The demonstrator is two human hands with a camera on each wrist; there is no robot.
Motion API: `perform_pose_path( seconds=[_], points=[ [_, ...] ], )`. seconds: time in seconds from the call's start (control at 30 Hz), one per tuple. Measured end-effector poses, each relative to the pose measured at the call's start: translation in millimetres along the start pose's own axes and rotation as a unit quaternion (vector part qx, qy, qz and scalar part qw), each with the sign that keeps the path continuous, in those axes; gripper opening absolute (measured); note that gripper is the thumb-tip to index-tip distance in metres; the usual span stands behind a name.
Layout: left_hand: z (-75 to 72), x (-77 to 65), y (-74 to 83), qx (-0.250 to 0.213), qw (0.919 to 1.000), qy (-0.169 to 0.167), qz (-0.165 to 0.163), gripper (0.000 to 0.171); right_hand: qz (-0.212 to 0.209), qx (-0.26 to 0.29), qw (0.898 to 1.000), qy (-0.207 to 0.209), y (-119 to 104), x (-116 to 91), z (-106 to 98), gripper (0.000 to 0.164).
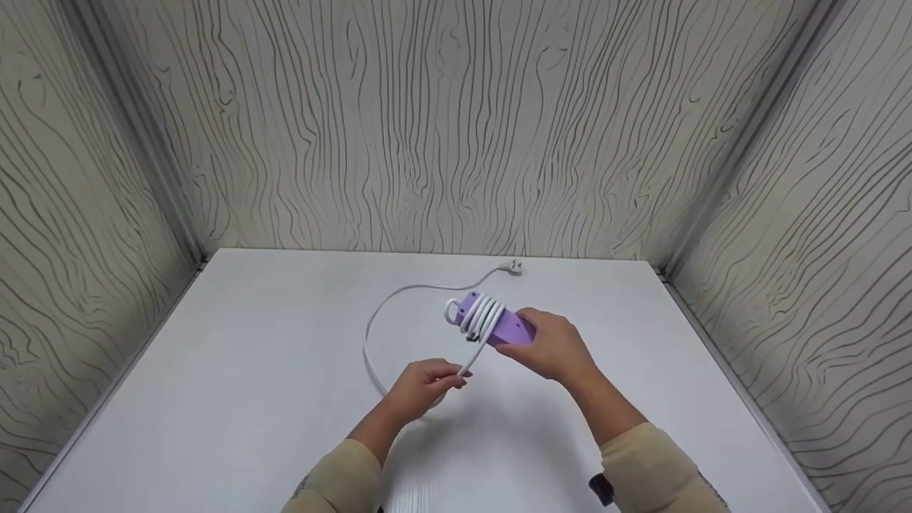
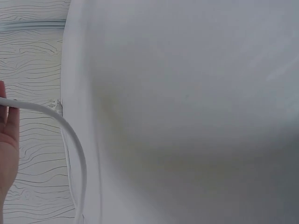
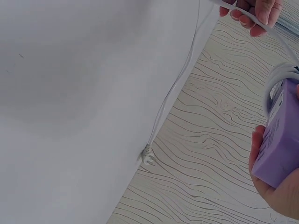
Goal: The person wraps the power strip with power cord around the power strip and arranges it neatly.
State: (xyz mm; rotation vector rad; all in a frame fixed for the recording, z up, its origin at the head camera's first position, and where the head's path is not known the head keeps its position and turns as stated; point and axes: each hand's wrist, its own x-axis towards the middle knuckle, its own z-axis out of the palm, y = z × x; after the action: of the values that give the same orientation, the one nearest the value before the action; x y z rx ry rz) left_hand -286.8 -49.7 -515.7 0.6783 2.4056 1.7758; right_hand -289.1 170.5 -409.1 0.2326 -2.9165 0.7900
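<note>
A purple power strip (image 1: 514, 328) is held up above the white table by my right hand (image 1: 554, 345), which grips its near end. Several turns of white cord (image 1: 484, 315) wrap around the strip's far half, and a small loop sticks out at its far end. Below and left of it, my left hand (image 1: 423, 387) pinches the cord between thumb and fingers, with a taut stretch running up to the strip. The loose cord curves across the table to a plug (image 1: 512, 267) near the back edge. In the right wrist view the power strip (image 3: 280, 135) is cut off by the frame edge.
The white tabletop (image 1: 235, 370) is enclosed by wood-grain patterned panels (image 1: 427, 128) at the back and both sides. Grey metal posts (image 1: 135, 128) stand in the corners. A dark object (image 1: 602, 489) shows at my right sleeve.
</note>
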Motion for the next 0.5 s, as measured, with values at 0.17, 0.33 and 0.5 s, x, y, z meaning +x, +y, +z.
perform_pose_path(
  seconds=[0.17,0.33,0.5],
  points=[
    [0.8,-1.7,0.2,-0.008,0.9999,-0.006,0.004,0.016,0.012,0.031,0.999,-0.019,-2,1,-1,0.054],
    [1.6,-3.2,-5.1,-0.021,0.9996,-0.017,0.000,0.015,0.014,0.067,0.997,-0.029,-2,2,-6,0.053],
    [0.6,-6.5,-13.6,-0.068,0.9974,-0.017,-0.018,0.014,0.010,0.098,0.994,-0.036,-1,4,-13,0.056]
  ],
)
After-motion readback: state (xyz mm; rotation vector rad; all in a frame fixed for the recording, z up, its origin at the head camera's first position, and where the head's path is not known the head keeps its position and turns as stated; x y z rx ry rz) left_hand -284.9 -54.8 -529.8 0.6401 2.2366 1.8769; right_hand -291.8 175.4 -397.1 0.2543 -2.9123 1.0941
